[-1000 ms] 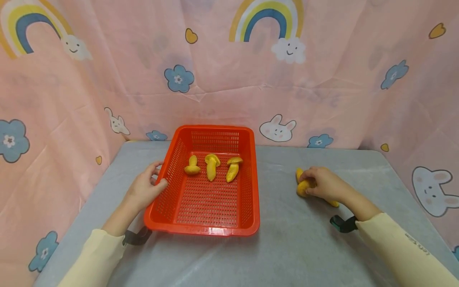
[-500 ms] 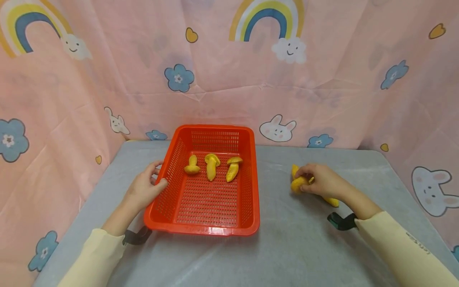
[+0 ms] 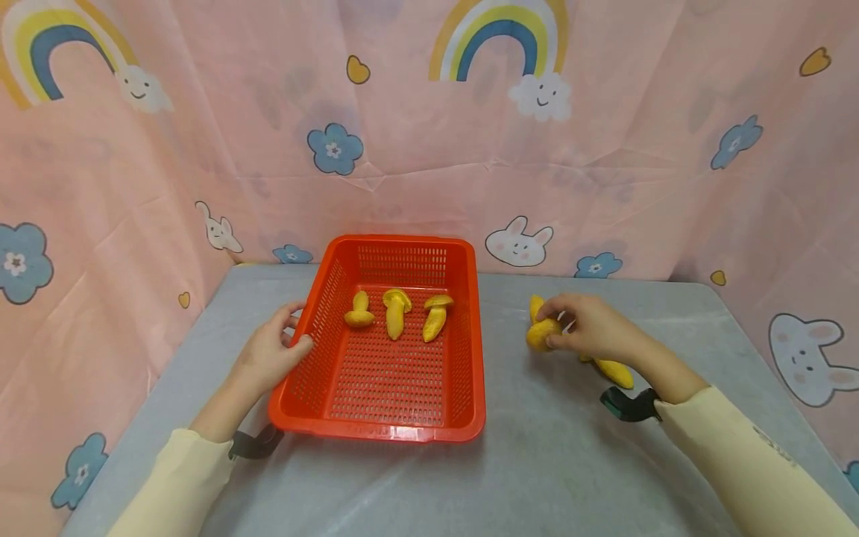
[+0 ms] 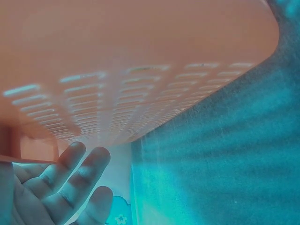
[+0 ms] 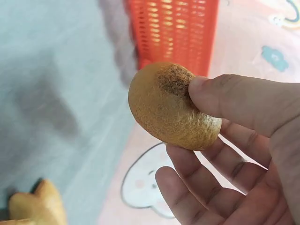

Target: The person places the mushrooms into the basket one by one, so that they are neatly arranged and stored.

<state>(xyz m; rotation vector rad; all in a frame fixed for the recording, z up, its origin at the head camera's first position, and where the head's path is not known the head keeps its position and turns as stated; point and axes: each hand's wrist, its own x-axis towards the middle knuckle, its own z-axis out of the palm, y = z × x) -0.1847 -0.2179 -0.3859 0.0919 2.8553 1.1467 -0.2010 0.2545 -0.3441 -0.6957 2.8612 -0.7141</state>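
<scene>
In the head view my right hand (image 3: 593, 328) pinches a yellow mushroom (image 3: 542, 335) by its rounded cap, right of the red plastic basket (image 3: 376, 432). The right wrist view shows the thumb on a brown rough patch of the cap (image 5: 161, 105), with fingers under it. My left hand (image 3: 268, 350) holds the basket's left rim, thumb over the edge and fingers along the outer wall. From below, the left wrist view shows those fingers (image 4: 79, 183) beside the slotted side. Inside the basket lie three yellow mushrooms (image 3: 396, 317) in a row.
On the grey table (image 3: 537, 462), under and behind my right wrist, lies more yellow mushroom shape (image 3: 614, 373), partly hidden by the hand. A pink printed curtain (image 3: 416, 194) encloses the back and sides. Dark wrist-camera mounts (image 3: 631, 404) jut from both sleeves.
My right hand has moved left toward the basket, carrying the mushroom away from the yellow shape left on the table. The left hand and the basket stay where they were.
</scene>
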